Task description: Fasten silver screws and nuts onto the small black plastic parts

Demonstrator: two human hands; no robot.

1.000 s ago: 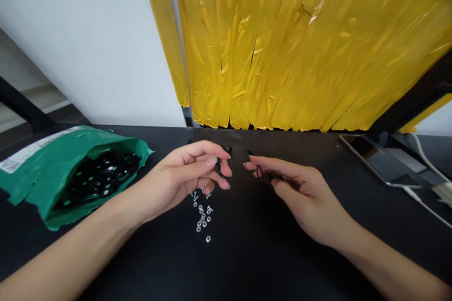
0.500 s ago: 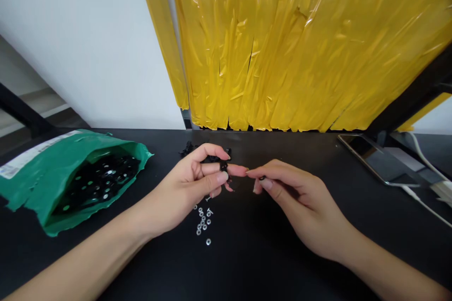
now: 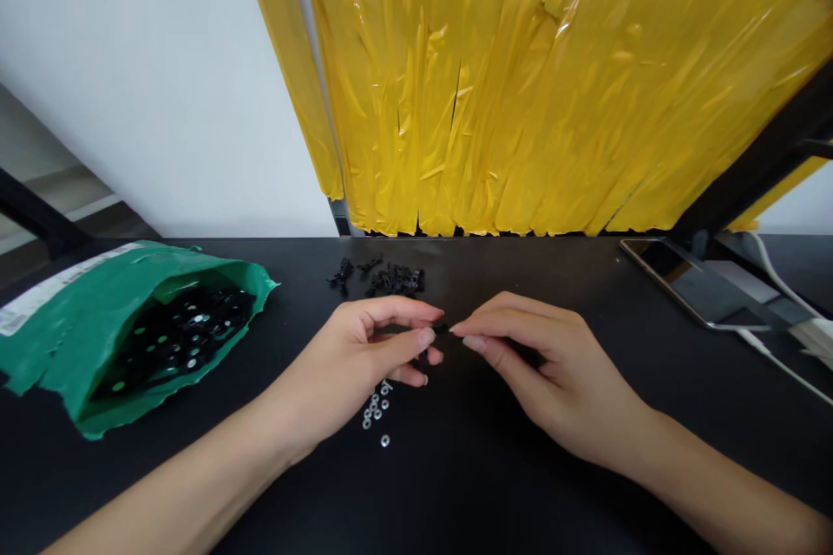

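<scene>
My left hand [image 3: 370,347] is closed, with a small black plastic part [image 3: 441,328] pinched near its thumb and index tips. Close beside it on the right, my right hand [image 3: 527,347] pinches thumb and index together at the same part; whatever sits between those fingertips is too small and dark to make out. Below my left hand lie several small silver washers [image 3: 377,414] on the black tabletop, and a short screw [image 3: 386,385] partly hidden by the fingers. Behind the hands is a pile of small black parts [image 3: 396,279].
A torn green bag [image 3: 65,364] full of black parts stands open at the left. At the back right a phone-like device [image 3: 690,286] lies near a white cable [image 3: 781,368]. Yellow plastic sheeting [image 3: 521,87] hangs behind the table [image 3: 468,494], beside a white panel [image 3: 162,87].
My left hand has turned and its index finger has come down towards the thumb. The black part now sits at the fingertips, with the right hand's pinch against it. The pile behind shows more.
</scene>
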